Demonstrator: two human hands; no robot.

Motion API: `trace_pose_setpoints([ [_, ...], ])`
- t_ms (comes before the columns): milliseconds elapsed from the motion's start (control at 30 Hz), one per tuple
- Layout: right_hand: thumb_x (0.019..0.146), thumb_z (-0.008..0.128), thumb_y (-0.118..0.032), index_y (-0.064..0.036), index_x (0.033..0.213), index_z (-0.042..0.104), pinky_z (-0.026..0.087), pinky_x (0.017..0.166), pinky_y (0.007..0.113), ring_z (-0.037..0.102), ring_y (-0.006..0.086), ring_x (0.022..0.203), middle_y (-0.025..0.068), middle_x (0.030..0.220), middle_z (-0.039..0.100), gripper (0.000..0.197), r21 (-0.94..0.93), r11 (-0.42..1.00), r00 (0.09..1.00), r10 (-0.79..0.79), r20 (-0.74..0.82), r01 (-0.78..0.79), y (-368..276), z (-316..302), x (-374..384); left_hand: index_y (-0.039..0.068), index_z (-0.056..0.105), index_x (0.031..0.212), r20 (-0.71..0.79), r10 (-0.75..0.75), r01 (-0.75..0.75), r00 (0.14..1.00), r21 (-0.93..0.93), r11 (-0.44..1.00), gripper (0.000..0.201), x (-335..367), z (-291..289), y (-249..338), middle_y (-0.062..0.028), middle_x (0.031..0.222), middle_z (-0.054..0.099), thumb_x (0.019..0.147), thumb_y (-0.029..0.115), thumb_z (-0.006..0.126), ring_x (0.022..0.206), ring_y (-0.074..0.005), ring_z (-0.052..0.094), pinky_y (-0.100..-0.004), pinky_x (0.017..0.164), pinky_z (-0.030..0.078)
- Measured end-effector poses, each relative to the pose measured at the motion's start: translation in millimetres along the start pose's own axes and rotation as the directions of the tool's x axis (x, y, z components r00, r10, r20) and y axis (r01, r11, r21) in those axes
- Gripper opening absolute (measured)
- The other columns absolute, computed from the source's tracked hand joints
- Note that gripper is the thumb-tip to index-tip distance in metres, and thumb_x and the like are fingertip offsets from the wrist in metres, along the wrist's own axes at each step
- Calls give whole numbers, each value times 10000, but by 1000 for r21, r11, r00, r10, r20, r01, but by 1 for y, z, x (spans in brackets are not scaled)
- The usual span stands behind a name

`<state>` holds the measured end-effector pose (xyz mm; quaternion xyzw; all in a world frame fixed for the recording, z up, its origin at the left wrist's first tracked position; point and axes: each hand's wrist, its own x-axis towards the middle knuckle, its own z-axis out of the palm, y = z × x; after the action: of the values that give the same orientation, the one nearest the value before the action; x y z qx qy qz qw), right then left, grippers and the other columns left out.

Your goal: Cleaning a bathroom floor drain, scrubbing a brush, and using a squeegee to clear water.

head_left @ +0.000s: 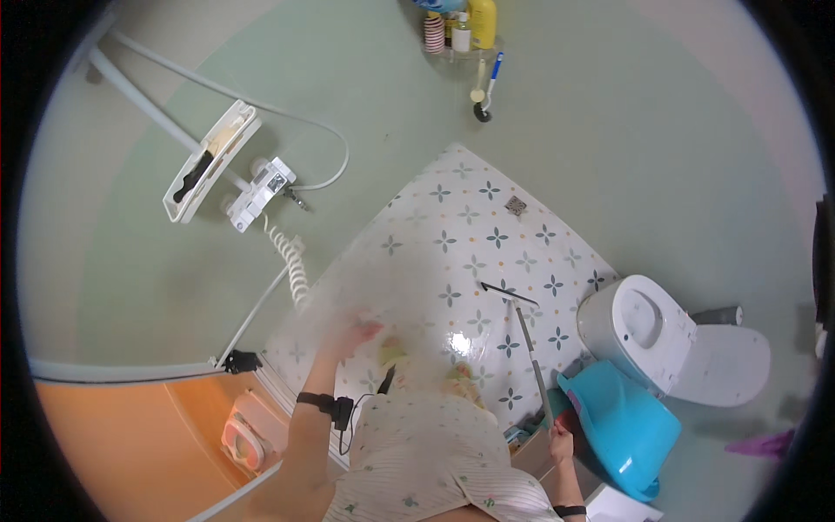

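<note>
My right hand [562, 442] is closed round the handle of a floor squeegee [530, 344]. Its thin pole slants up and away to a dark narrow blade on the patterned tile floor [470, 235]. On the left, my left hand [352, 337] hangs over the floor in front of me, touching nothing that I can see. A hazy smear over this part of the picture blurs its fingers. Under the same haze, my slippered feet stand below my striped, patterned clothing.
A white toilet [642, 317] with its lid raised stands at right, beside a blue plastic tub [622, 426]. Shower fittings [263, 193] and a white shelf [211, 161] hang on the left wall. Bottles [461, 33] fill a corner shelf. A square drain [516, 205] lies near the far corner.
</note>
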<state>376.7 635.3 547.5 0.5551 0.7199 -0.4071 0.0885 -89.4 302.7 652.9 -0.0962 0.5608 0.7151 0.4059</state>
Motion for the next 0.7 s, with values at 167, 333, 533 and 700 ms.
trace_pose_setpoints([
  [167,775,448,-254,-108,1035,510,418,555,316,538,230,618,138,723,560,304,-201,978,996,43,-84,-59,-56,26,-71,98,443,961,118,25,-47,993,187,981,266,-13,-49,21,-222,893,515,761,269,404,833,-295,508,-387,757,385],
  [333,763,450,-251,-147,1024,518,420,684,327,540,280,813,160,845,556,289,-193,929,947,296,-122,-315,-104,89,-148,124,445,959,263,20,-106,965,316,943,249,1,-151,27,-243,970,485,739,241,440,892,-306,492,-413,766,376],
  [533,773,415,-234,-155,1054,493,430,644,341,551,281,748,168,811,558,303,-146,932,940,313,-136,-332,-115,180,-246,139,429,980,301,-89,72,949,68,995,275,3,-193,37,-214,1023,471,727,244,447,961,-298,456,-435,778,362],
  [700,768,401,-250,-186,1060,486,420,683,359,535,304,770,163,844,552,311,-182,878,896,433,-97,-444,-121,248,-312,154,382,1036,350,-275,365,895,-222,904,296,3,-183,57,-189,1133,399,765,271,387,1060,-289,373,-426,846,271],
])
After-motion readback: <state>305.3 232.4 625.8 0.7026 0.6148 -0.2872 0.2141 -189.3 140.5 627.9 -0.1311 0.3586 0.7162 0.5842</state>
